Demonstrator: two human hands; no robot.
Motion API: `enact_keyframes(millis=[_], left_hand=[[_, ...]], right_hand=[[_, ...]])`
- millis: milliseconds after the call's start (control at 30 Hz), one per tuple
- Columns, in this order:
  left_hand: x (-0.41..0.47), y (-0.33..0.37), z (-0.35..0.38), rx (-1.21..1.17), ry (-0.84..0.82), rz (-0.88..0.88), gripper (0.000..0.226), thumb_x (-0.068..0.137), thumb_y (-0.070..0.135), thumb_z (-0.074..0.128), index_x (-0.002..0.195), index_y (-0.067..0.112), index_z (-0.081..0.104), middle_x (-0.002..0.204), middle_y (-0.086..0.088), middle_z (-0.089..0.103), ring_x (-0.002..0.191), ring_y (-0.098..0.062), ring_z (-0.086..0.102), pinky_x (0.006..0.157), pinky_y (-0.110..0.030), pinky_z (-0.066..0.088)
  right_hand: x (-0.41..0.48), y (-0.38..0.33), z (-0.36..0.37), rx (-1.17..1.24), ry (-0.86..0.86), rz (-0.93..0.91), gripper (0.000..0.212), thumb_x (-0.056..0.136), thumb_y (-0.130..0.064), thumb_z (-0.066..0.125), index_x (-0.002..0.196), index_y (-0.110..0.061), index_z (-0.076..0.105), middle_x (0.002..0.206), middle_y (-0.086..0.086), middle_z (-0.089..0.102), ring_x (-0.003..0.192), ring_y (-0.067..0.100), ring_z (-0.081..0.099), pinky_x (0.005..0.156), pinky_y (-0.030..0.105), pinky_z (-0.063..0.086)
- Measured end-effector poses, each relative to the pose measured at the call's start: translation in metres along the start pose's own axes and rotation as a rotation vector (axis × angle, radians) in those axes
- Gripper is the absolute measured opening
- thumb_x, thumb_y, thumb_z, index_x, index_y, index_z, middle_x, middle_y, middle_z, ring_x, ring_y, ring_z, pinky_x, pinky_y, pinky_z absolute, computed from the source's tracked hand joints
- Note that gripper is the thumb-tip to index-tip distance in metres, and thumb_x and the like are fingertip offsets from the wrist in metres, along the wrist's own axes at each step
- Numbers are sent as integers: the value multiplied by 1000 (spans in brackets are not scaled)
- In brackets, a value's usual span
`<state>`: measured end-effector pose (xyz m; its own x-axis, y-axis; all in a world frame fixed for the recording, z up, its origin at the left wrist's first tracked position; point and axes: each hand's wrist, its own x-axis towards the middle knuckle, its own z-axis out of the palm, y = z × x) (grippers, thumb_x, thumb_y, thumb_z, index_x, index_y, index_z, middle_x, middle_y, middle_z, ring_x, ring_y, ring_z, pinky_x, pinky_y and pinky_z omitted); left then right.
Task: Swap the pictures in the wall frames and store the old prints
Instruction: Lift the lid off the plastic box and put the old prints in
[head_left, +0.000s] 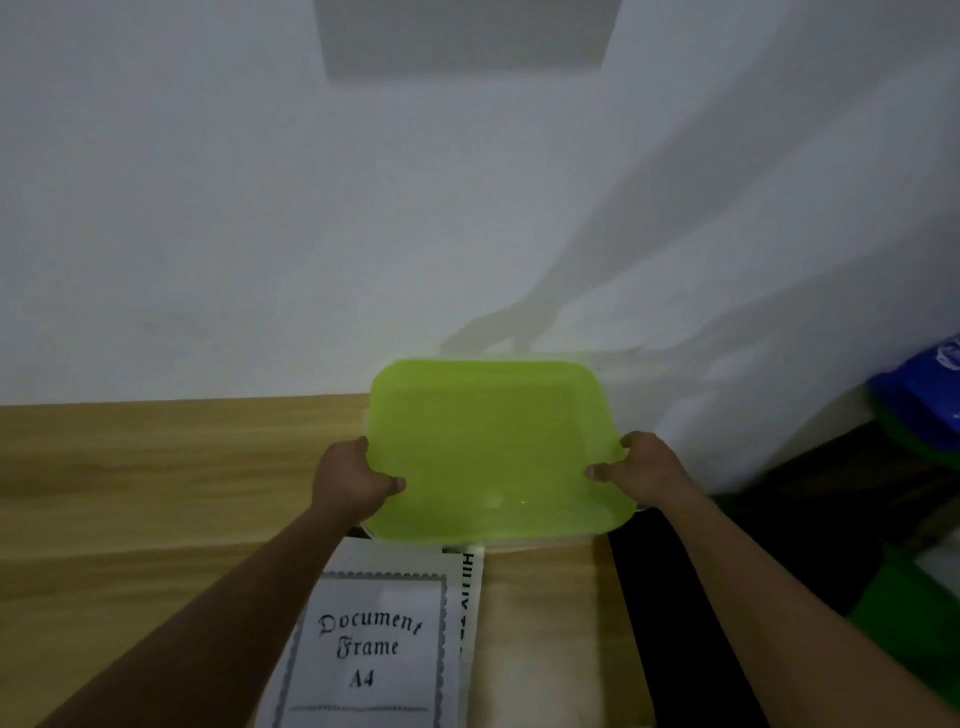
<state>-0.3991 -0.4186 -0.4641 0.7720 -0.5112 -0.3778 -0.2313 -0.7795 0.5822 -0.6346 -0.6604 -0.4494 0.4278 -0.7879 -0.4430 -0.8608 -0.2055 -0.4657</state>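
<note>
A lime-green plastic lid (493, 447) covers a clear storage box at the back of the wooden table, against the white wall. My left hand (353, 480) grips the lid's left edge, thumb on top. My right hand (641, 470) grips its right edge the same way. In front of the box lies a sheet printed "Document Frame A4" (371, 649), with another print (470, 587) showing black letters sticking out from under its right side. The box's contents are hidden by the lid.
The wooden table (156, 493) stretches to the left. A grey rectangle (467, 36) shows on the wall above. To the right of the table are a dark gap (670, 597), a blue bag (930, 395) and green items (904, 613).
</note>
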Motion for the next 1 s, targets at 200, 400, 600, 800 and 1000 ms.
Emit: enact_keyframes(millis=[200,400,600,800,1000], left_hand=[[3,-1,-2,-168,18,-93,75,69,14,86,135,2,52,123,-15,65,106,-32,64,88,-39,52],[-3,-1,-22,-271,40,-74,84,68,13,86,141,5,46,131,-14,59,114,-32,59,92,-41,50],[-16,-35,-76,-390,67,-61,81,59,9,89,133,9,55,122,-11,65,106,-28,63,91,-47,53],[-30,-108,-150,-434,57,-71,81,65,-4,83,138,8,50,105,-9,60,90,-22,57,84,-33,49],[-28,-221,-242,-394,60,-113,89,64,0,84,143,9,43,132,-17,56,120,-28,55,95,-35,45]], right_hand=[[-1,-4,-2,162,-7,29,55,71,-20,89,114,4,64,99,12,63,85,25,59,73,33,49],[-8,-14,-12,251,27,-9,38,66,-16,91,96,-4,71,100,15,72,77,22,64,66,29,48],[-36,-53,-3,349,-5,-56,100,64,-16,93,147,-2,38,134,19,56,111,29,60,82,31,45],[-89,-129,44,310,-103,-132,87,65,-10,91,141,-7,49,96,5,63,79,15,62,73,31,48],[-128,-226,148,352,-182,-144,94,63,-8,92,142,-2,42,128,18,60,106,32,63,78,37,51]])
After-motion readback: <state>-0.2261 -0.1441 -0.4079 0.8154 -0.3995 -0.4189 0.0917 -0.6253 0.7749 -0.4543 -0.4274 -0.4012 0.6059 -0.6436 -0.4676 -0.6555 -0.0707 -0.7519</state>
